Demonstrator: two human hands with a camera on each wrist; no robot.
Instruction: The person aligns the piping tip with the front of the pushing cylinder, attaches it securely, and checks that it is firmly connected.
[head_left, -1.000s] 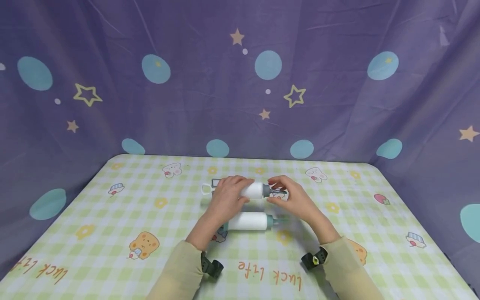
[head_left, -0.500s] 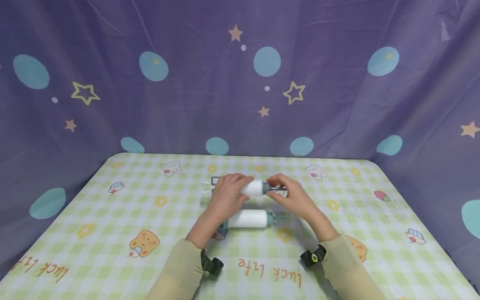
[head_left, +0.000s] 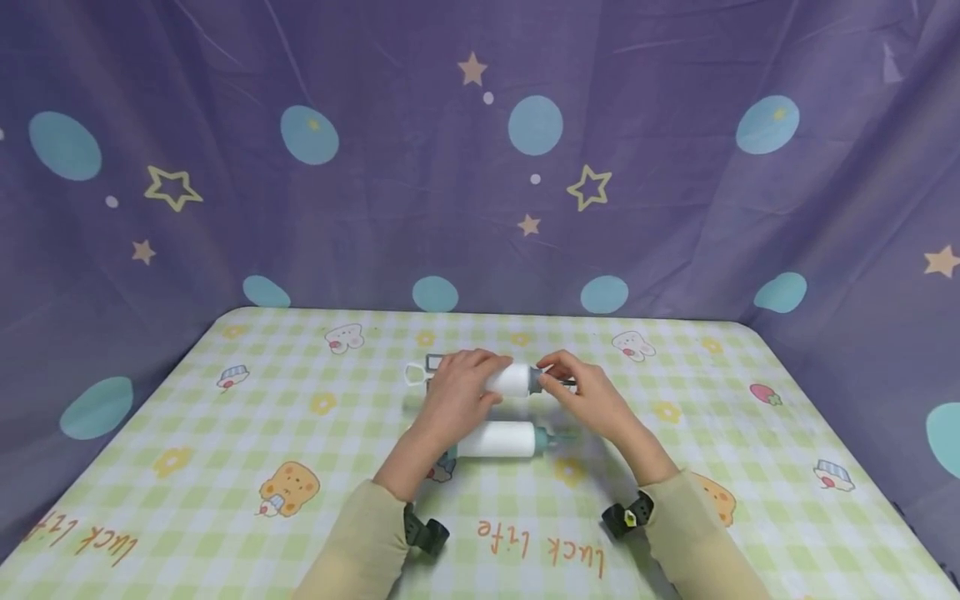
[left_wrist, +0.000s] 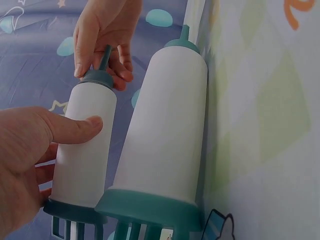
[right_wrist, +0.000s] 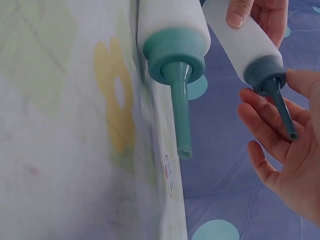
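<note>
My left hand [head_left: 459,392] grips a white dispenser tube [head_left: 512,380] with a dark grey-blue nozzle cap, held sideways. In the left wrist view the left thumb lies along the white barrel [left_wrist: 85,145], with the fingers behind it. My right hand [head_left: 588,396] pinches the cap [right_wrist: 264,72] between thumb and fingers, and the thin nozzle [right_wrist: 282,107] points in past the palm. Nearer me, a second white tube [head_left: 498,439] with a green cap [right_wrist: 175,52] and nozzle lies on the table. A white loop handle [head_left: 414,375] sticks out behind the left hand.
The table wears a green-and-white checked cloth [head_left: 360,500] with printed bears, flowers and lettering. Behind it hangs a purple curtain [head_left: 420,208] with stars and blue spots. Each wrist carries a black strapped camera [head_left: 426,533].
My right thumb and fingers have shifted their place around the cap, with the thumb now up over the nozzle's base. The left hand and the green-capped tube have stayed put.
</note>
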